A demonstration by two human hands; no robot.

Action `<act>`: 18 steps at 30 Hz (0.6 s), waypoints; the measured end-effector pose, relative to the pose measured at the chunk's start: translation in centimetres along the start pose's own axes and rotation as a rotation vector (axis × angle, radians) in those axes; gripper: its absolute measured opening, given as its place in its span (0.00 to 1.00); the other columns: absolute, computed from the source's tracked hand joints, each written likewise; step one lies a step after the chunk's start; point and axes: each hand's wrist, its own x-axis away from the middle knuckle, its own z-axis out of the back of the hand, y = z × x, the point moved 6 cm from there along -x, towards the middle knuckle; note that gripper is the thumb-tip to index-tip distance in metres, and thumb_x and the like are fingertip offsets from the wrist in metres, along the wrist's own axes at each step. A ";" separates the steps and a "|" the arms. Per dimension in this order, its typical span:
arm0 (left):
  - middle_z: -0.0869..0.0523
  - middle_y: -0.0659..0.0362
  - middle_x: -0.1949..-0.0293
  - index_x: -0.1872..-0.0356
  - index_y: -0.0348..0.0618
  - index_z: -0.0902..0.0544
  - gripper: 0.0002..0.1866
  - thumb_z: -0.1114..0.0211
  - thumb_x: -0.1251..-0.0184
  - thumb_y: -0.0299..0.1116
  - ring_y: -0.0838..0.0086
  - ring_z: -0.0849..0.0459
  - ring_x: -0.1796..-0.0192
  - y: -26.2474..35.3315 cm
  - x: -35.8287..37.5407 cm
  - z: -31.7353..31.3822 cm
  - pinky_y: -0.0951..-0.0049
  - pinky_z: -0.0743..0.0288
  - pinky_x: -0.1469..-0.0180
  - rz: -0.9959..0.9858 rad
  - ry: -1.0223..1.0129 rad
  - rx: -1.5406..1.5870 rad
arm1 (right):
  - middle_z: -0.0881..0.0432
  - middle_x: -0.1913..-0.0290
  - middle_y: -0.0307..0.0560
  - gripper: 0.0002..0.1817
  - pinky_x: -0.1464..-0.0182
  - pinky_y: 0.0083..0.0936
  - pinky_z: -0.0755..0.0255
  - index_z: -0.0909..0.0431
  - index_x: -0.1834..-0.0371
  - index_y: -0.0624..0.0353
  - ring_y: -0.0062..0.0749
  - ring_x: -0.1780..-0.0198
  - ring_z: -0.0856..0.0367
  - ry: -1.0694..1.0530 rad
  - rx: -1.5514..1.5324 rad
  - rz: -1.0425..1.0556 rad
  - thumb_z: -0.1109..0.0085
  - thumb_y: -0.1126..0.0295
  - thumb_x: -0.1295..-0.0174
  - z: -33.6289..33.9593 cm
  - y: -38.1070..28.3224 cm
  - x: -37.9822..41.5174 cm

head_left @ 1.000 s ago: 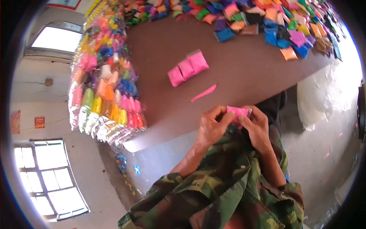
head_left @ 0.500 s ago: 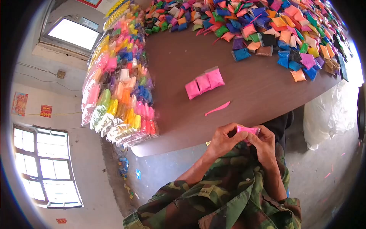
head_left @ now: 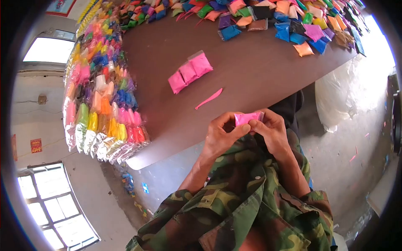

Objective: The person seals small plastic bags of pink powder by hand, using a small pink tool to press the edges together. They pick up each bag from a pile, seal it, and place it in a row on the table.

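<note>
A small pink packet is held between both hands, just off the table's near edge. My left hand pinches its left end, and my right hand grips its right end, the thumbs close together along the lower side. Beyond them on the brown table lie three pink packets side by side in a slanted row. Between that row and my hands rests a thin pink plastic tool.
Long clear bags of coloured pieces are stacked along the table's left side. A heap of many coloured packets covers the far right. A translucent plastic sack hangs beyond the table's right edge.
The view has shifted, so the table and its contents appear further left and higher. Both hands still hold the pink packet, which now shows more of its face.
</note>
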 end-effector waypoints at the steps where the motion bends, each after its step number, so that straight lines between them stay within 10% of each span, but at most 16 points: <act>1: 0.10 0.64 0.63 0.52 0.34 0.11 0.15 0.22 0.24 0.38 0.84 0.16 0.61 -0.3 0.0 0.3 0.78 0.20 0.58 0.034 -0.008 -0.036 | 0.13 0.58 0.38 0.12 0.56 0.20 0.22 0.15 0.48 0.65 0.18 0.59 0.18 -0.004 -0.013 0.006 0.28 0.69 0.26 0.1 0.1 -0.1; 18: 0.14 0.68 0.70 0.54 0.35 0.11 0.13 0.24 0.22 0.37 0.86 0.23 0.67 -0.5 -0.2 0.7 0.79 0.29 0.66 -0.046 -0.010 -0.159 | 0.12 0.61 0.36 0.12 0.58 0.19 0.23 0.13 0.51 0.64 0.16 0.60 0.18 0.042 0.016 0.022 0.30 0.65 0.24 -0.3 0.3 -0.1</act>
